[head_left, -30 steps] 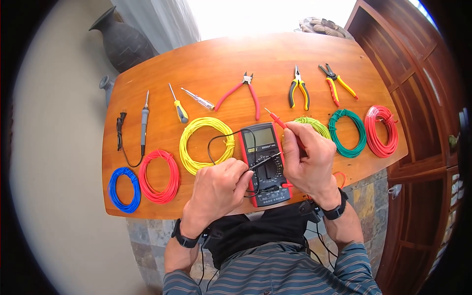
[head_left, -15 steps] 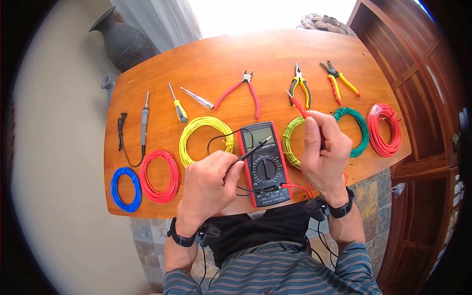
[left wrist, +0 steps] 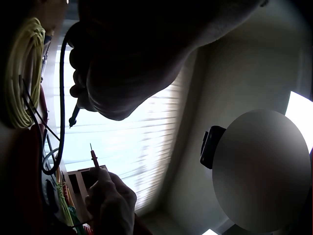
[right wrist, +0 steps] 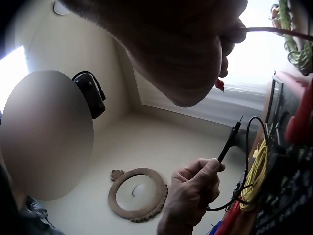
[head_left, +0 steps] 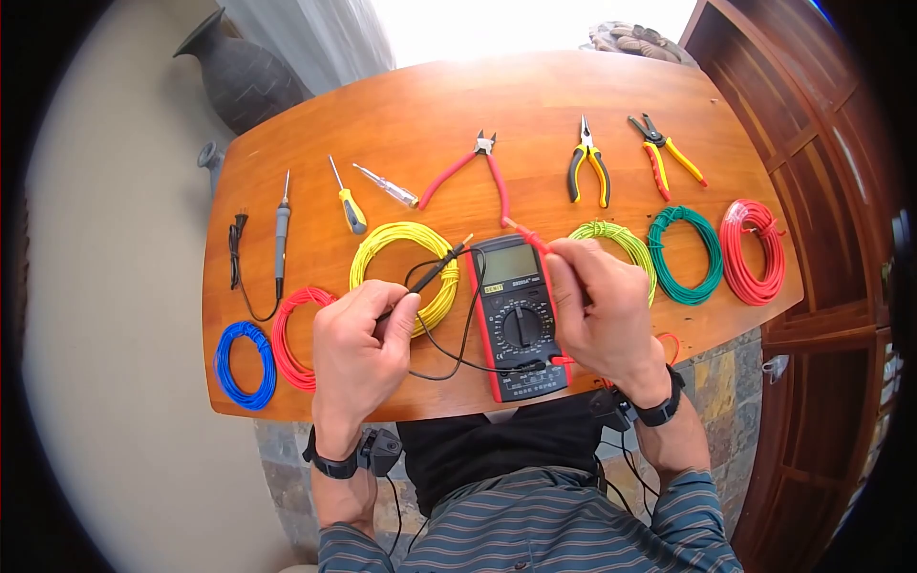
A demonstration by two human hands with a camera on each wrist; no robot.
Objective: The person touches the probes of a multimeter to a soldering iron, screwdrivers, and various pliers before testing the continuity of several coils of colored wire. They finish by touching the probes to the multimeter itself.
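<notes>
The left hand (head_left: pixel 361 351) pinches a black probe (head_left: pixel 435 272) between thumb and fingers, its tip pointing up and right over the yellow wire coil (head_left: pixel 368 246). In the right hand (head_left: pixel 608 310) is a red probe (head_left: pixel 530 236), its tip aimed up and left above the multimeter (head_left: pixel 521 320). The multimeter lies face up between the hands, black and red leads plugged in at its lower end. In the right wrist view the left hand (right wrist: pixel 190 193) grips the black probe (right wrist: pixel 229 143). The left wrist view shows the red probe (left wrist: pixel 94 157) upright in the right hand (left wrist: pixel 111 200).
On the wooden table (head_left: pixel 315 124) lie a soldering iron (head_left: pixel 282 239), a screwdriver (head_left: pixel 350 205), a tester (head_left: pixel 387 186), red-handled cutters (head_left: pixel 501 186), pliers (head_left: pixel 575 177), wire strippers (head_left: pixel 659 170), and blue (head_left: pixel 222 368), red (head_left: pixel 734 253), green (head_left: pixel 657 263) and yellow-green (head_left: pixel 621 234) coils.
The left hand has moved left with the black probe, off the multimeter. The right hand first went right, then came back left with the red probe to the meter's upper right.
</notes>
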